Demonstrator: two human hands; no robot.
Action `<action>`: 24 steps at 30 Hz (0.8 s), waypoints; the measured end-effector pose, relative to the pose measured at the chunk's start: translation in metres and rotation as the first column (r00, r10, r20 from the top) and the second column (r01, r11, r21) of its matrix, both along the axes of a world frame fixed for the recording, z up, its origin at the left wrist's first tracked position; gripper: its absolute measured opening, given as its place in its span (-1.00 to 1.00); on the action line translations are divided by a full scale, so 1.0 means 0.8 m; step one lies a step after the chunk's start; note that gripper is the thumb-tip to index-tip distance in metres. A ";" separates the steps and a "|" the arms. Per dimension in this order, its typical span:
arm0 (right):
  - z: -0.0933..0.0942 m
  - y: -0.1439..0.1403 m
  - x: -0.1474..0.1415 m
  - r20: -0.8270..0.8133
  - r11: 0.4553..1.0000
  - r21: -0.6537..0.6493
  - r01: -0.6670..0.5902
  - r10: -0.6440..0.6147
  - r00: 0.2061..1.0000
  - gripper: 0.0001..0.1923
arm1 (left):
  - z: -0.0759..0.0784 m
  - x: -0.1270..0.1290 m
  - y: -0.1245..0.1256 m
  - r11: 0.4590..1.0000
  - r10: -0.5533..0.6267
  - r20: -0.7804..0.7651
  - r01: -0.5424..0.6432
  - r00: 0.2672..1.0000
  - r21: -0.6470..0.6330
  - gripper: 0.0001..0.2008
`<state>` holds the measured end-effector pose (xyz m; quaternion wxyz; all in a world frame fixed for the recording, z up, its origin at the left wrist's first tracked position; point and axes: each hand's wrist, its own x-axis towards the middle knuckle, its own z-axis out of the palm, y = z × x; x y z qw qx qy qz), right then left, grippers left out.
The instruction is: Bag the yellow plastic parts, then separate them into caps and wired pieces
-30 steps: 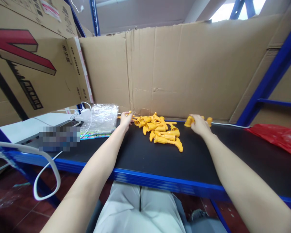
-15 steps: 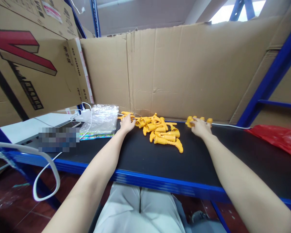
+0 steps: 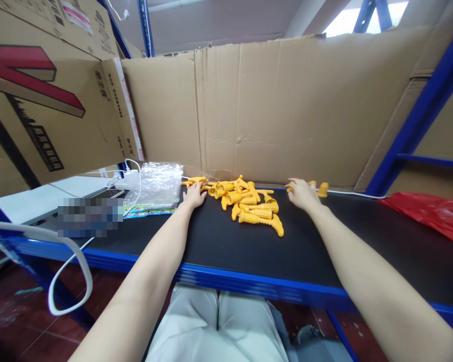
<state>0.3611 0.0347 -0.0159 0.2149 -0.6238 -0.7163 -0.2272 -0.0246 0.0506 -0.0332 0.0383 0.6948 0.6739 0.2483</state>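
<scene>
Clock read from my body, 12 straight ahead. A pile of yellow handled pieces (image 3: 259, 214) lay at 12 to 1 on the black shelf top (image 3: 226, 249), jumbled and overlapping, with ribbed barrels, curved handles, some hollow ends showing. The nearest one pointed its curved handle toward 4.

My left hand (image 3: 194, 195) was just short of 12, palm down, left of the pile. Its fingertips were at the yellow pieces at the back (image 3: 197, 180); couldn't tell whether it gripped any or only rested there.

My right hand (image 3: 303, 193) was at 1, palm down, fingers stretched forward, well apart from the pile. A bit of yellow showed by the fingers, rest hidden; couldn't tell whether they had a hold on it. At the hand's 3 o'clock stood a small yellow cup-shaped piece (image 3: 322, 189), another partly hidden just beside it.

Red plastic (image 3: 426, 213) lay at 2, with a white cable (image 3: 357, 193) running to it along the back. Clear plastic bags (image 3: 160, 176) sat at 11, on colourful packaging (image 3: 151, 209). A white adapter (image 3: 130, 177) was just beyond them toward 10. Cardboard sheet (image 3: 305, 110) spanned the back from 11 to 1.
</scene>
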 end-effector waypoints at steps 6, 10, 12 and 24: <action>0.002 0.000 -0.011 0.027 0.999 -0.023 -0.031 0.032 0.999 -0.65 | 0.006 -0.002 0.008 0.996 -0.006 -0.018 0.008 1.000 0.084 -0.54; -0.001 0.003 -0.009 0.045 0.998 -0.049 -0.024 0.027 0.999 -0.66 | 0.014 -0.010 0.016 0.994 -0.065 -0.158 0.078 0.985 0.076 -0.53; -0.003 0.005 -0.007 0.045 0.998 -0.056 -0.026 0.029 0.999 -0.67 | 0.019 -0.013 0.020 0.993 -0.104 -0.211 0.114 0.972 0.032 -0.53; -0.004 0.004 -0.004 0.003 0.994 -0.113 -0.016 0.016 1.000 -0.67 | 0.010 -0.022 0.039 0.998 -0.052 -0.165 0.045 0.985 -0.044 -0.50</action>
